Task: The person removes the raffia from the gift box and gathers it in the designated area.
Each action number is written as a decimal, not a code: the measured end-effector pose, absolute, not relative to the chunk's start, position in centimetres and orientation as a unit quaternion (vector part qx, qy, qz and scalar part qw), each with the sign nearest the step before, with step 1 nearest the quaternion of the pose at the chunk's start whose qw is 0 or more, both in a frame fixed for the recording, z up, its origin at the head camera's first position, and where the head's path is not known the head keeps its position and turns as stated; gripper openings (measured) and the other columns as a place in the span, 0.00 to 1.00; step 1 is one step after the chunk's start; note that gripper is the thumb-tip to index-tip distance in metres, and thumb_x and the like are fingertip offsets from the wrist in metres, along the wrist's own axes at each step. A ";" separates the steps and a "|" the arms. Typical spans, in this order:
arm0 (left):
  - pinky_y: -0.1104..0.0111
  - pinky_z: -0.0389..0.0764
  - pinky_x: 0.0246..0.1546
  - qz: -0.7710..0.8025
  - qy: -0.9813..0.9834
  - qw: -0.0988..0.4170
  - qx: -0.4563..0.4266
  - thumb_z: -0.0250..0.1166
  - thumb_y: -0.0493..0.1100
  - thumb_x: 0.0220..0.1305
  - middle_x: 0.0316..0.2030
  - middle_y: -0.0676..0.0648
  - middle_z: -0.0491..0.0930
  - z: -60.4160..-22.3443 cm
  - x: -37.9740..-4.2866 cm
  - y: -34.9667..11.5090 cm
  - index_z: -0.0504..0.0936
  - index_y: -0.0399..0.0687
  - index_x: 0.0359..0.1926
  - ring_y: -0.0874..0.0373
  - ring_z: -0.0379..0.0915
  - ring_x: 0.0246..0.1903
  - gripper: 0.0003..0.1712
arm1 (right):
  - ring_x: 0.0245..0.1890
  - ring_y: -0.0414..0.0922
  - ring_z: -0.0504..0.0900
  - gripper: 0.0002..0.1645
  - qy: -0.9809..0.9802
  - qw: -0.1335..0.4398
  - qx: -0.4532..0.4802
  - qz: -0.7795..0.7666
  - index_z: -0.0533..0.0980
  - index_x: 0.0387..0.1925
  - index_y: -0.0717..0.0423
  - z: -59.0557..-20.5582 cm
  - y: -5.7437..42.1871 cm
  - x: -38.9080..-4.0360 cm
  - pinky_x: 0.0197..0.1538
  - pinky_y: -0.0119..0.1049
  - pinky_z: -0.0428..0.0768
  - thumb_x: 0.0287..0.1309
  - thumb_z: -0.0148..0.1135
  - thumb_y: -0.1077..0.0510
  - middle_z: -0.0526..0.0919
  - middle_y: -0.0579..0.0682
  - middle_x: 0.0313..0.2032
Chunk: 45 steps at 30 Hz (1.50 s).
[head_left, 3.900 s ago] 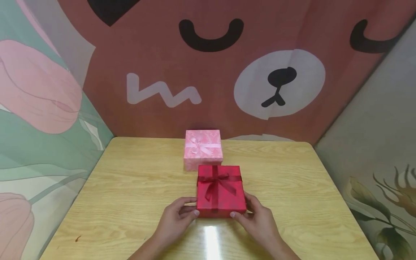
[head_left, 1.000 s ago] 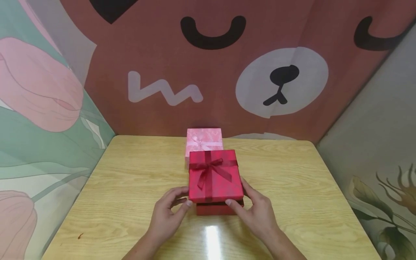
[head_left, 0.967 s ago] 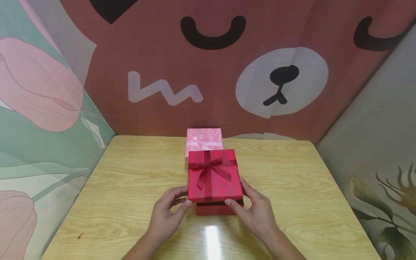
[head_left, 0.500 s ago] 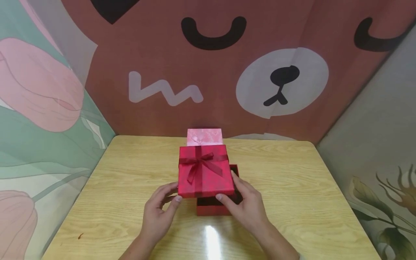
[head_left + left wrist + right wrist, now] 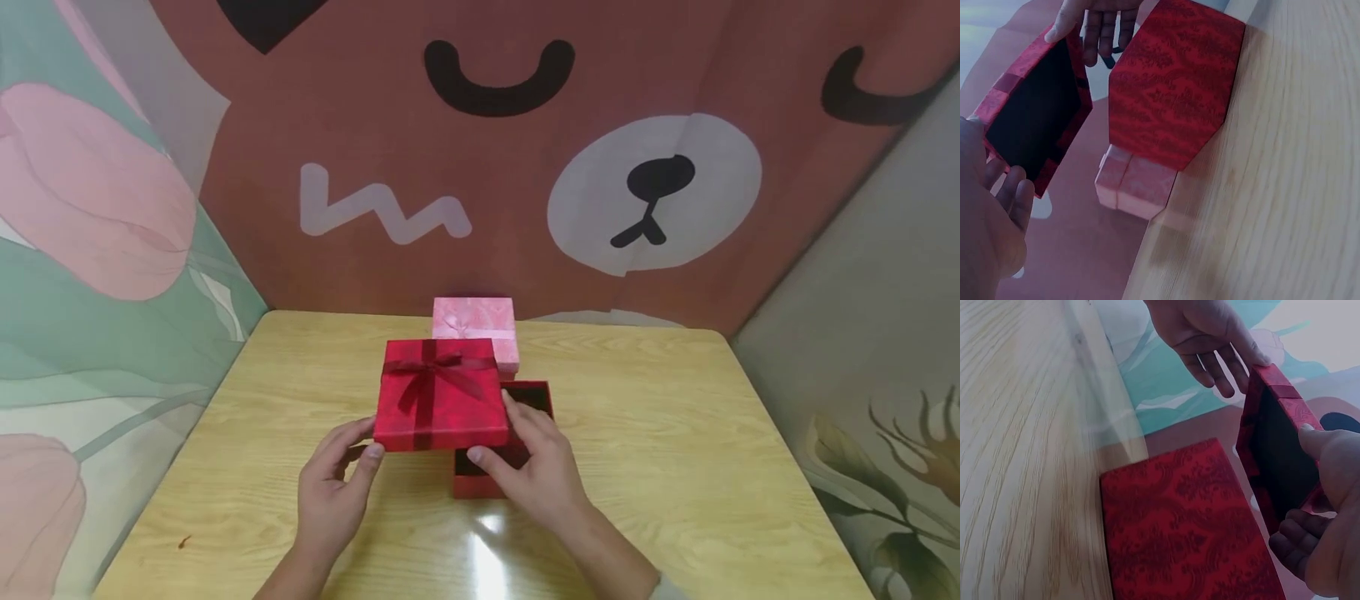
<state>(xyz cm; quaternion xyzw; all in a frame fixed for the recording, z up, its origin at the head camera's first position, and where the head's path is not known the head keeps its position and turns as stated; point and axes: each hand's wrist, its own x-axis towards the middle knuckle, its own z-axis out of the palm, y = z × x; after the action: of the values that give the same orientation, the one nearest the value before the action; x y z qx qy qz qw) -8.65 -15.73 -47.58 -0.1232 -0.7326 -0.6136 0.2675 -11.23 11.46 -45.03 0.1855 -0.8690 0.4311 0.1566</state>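
A red gift box lid [image 5: 461, 408], tied with a dark red ribbon bow [image 5: 433, 368], is held raised over the middle of the scene, top face up, to the left of its base and partly in front of it. Both wrist views show the lid's dark underside and a gap between lid and base.

The left hand [image 5: 330, 492] pinches the lid at its near left corner, thumb at the near edge and fingers at the left side. The right hand [image 5: 540, 475] pinches it by the near right part, thumb at the near edge and index finger along the right side. A pale sleeve [image 5: 667, 588] shows at the right forearm.

The red box base [image 5: 478, 487] rests on the table, its dark interior partly visible to the right of the lid and below it. The wrist views show a darker damask pattern on its walls.

Beyond stands a pink gift box [image 5: 487, 314] with a pale pink ribbon, closed and partly hidden by the lid. The wood-grain table [image 5: 675, 458] carries a small reddish-brown mark [image 5: 183, 542] at the near left and a bright reflection near the middle. A brown bear backdrop [image 5: 375, 108] rises at the far edge; a panel with pink tulips [image 5: 97, 192] stands at the left, and a grey panel with leaves [image 5: 862, 333] at the right.
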 end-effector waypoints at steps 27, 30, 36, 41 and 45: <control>0.80 0.78 0.52 -0.565 -0.750 0.341 -0.041 0.55 0.26 0.75 0.55 0.50 0.81 -46.8 -7.3 -21.4 0.79 0.26 0.62 0.59 0.75 0.53 0.18 | 0.66 0.45 0.74 0.51 -0.867 0.078 0.249 0.424 0.61 0.79 0.50 -44.3 5.4 -11.5 0.66 0.50 0.79 0.65 0.66 0.32 0.76 0.46 0.65; 0.78 0.77 0.55 -0.573 -0.737 0.350 -0.077 0.52 0.24 0.75 0.57 0.47 0.79 -46.9 -7.4 -21.9 0.77 0.24 0.63 0.57 0.73 0.56 0.19 | 0.63 0.43 0.75 0.51 -0.867 0.061 0.248 0.428 0.59 0.80 0.49 -44.2 4.9 -11.4 0.65 0.48 0.80 0.65 0.65 0.32 0.76 0.44 0.63; 0.75 0.74 0.65 -0.631 -0.681 0.345 -0.139 0.49 0.22 0.75 0.60 0.42 0.75 -47.0 -7.7 -23.0 0.72 0.18 0.65 0.54 0.72 0.61 0.21 | 0.64 0.42 0.72 0.51 -0.859 0.034 0.241 0.451 0.57 0.81 0.43 -43.8 3.9 -11.5 0.64 0.47 0.80 0.66 0.65 0.33 0.72 0.41 0.64; 0.76 0.75 0.64 -0.639 -0.686 0.330 -0.110 0.46 0.23 0.76 0.60 0.42 0.75 -46.5 -7.4 -23.5 0.71 0.23 0.68 0.52 0.72 0.61 0.23 | 0.66 0.44 0.71 0.51 -0.856 0.022 0.244 0.455 0.55 0.81 0.40 -43.5 2.9 -11.7 0.66 0.47 0.79 0.66 0.67 0.35 0.68 0.43 0.68; 0.73 0.76 0.65 -0.684 -0.637 0.321 -0.154 0.45 0.24 0.77 0.62 0.37 0.75 -46.4 -7.6 -23.9 0.67 0.20 0.69 0.49 0.72 0.63 0.23 | 0.66 0.45 0.73 0.51 -0.861 0.008 0.243 0.446 0.54 0.81 0.42 -43.5 2.3 -11.8 0.68 0.47 0.77 0.66 0.67 0.36 0.67 0.44 0.70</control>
<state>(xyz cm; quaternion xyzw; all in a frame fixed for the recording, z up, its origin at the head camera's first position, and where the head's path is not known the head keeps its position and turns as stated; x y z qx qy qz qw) -7.63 -23.92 -46.45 -0.1535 -0.6370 -0.6837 0.3212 -11.84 2.34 -43.48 0.2426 -0.8613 0.4463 0.0082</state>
